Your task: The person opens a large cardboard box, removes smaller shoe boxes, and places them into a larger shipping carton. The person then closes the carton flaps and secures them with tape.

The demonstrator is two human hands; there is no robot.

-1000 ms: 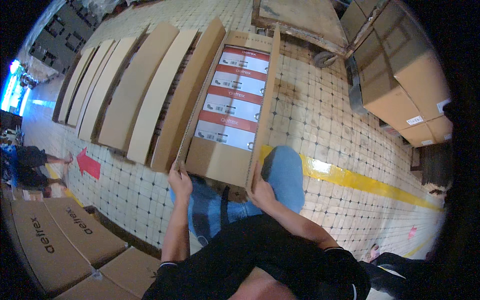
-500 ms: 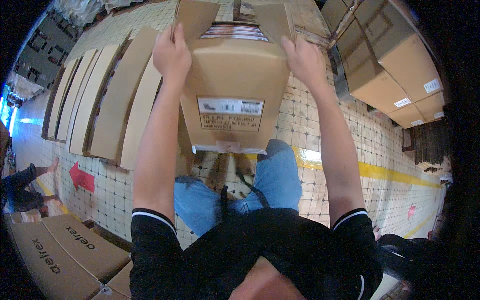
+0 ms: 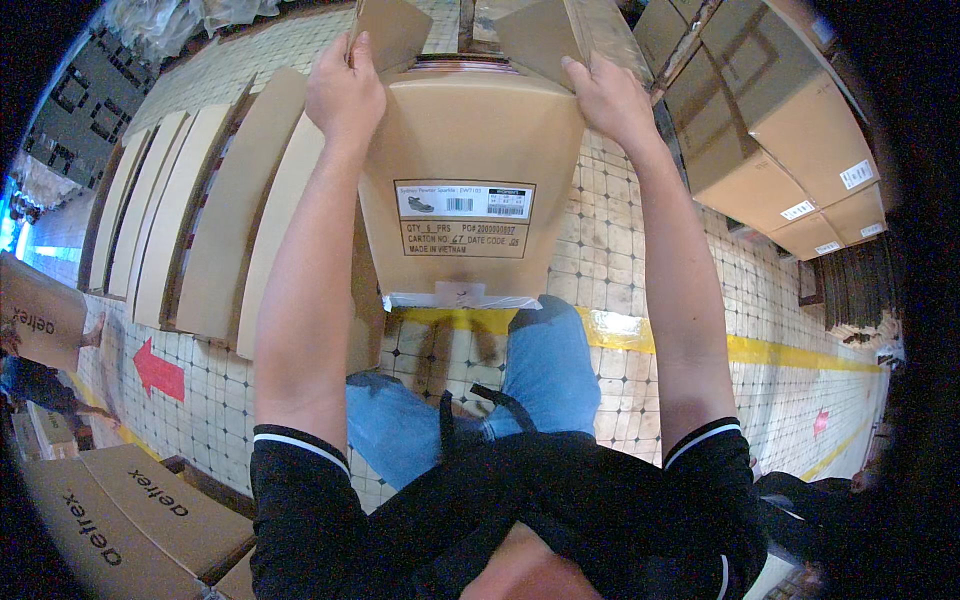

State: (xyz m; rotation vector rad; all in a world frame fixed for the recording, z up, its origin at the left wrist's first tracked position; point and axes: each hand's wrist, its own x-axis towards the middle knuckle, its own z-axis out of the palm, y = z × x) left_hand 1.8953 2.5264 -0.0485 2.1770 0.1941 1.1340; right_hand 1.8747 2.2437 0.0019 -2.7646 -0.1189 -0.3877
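Observation:
A brown cardboard carton (image 3: pixel 470 130) hangs before my legs, above the tiled floor, its labelled side facing me and its bottom edge taped. My left hand (image 3: pixel 345 92) is closed on its upper left, at the base of the raised left flap (image 3: pixel 398 35). My right hand (image 3: pixel 612 98) grips the upper right, by the other raised flap (image 3: pixel 540 30). Between the flaps the top stands open, and the edges of a flat stack (image 3: pixel 465 63) show inside. The fingertips of both hands are hidden behind the cardboard.
To the left stands a row of cartons with raised flaps (image 3: pixel 225 200). Sealed cartons (image 3: pixel 815 130) are stacked at the right. More printed cartons (image 3: pixel 130 510) sit at lower left, where another person holds a carton (image 3: pixel 40 310). A yellow line (image 3: pixel 700 345) crosses the floor.
The carton in my hands has tipped, so less of its contents shows and its label is sharper. At the left, a carton held by another person has come into view.

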